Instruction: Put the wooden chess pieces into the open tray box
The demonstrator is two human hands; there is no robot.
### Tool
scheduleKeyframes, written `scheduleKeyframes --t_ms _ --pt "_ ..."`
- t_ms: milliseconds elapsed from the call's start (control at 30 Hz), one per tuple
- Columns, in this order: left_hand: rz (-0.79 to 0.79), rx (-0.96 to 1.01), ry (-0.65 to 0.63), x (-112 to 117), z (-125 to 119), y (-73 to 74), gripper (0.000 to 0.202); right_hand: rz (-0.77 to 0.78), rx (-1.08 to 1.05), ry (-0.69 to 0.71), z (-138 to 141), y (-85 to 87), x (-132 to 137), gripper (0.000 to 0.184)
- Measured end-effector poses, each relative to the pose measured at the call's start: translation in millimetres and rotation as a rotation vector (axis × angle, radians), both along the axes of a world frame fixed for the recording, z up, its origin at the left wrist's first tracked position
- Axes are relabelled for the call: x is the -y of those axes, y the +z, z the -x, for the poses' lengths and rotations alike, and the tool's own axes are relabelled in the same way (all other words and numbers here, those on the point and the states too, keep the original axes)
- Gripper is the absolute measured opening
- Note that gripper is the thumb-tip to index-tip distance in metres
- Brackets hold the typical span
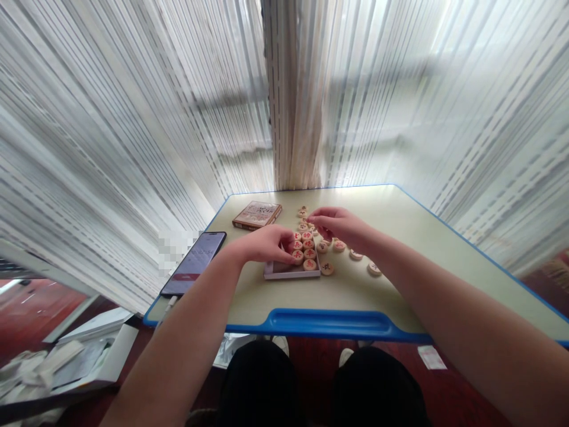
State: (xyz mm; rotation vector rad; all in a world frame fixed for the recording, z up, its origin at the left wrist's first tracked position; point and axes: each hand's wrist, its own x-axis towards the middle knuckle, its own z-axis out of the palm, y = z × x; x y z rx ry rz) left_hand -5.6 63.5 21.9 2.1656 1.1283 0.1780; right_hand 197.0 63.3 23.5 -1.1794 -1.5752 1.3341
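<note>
A shallow white-edged box (pixel 291 275) holds Chinese chess pieces with red characters (pixel 309 254), standing in two columns along its right part. Over the box's left side, my left hand (pixel 269 244) is curled, its thumb and forefinger closed against a piece (pixel 297 257) in the left column. My right hand (pixel 334 223) hovers beyond the box's far right corner, fingers pinched together; what they hold, if anything, is hidden. Loose round pieces (pixel 339 245) lie beneath and around it, and more (pixel 303 212) sit farther back. One piece (pixel 327 268) rests beside the box's right edge.
A brown printed box lid (pixel 258 214) lies at the table's back left. A phone (pixel 195 261) with a cable is at the left edge. The table (pixel 427 237) has a blue rim and a blue front tray (pixel 329 323). Striped curtains (pixel 213 89) hang behind.
</note>
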Motion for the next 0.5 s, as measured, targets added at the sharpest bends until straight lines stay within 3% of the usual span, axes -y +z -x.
scheduleKeyframes --t_ms 400,500 --pt "0.033 0.007 0.006 0.0 0.2 1.8 0.027 -0.017 0.044 -0.01 1.5 1.6 3.4 0.004" --pt "0.039 0.006 -0.002 0.1 0.5 1.5 0.026 -0.092 0.156 -0.052 0.2 1.8 3.3 0.011"
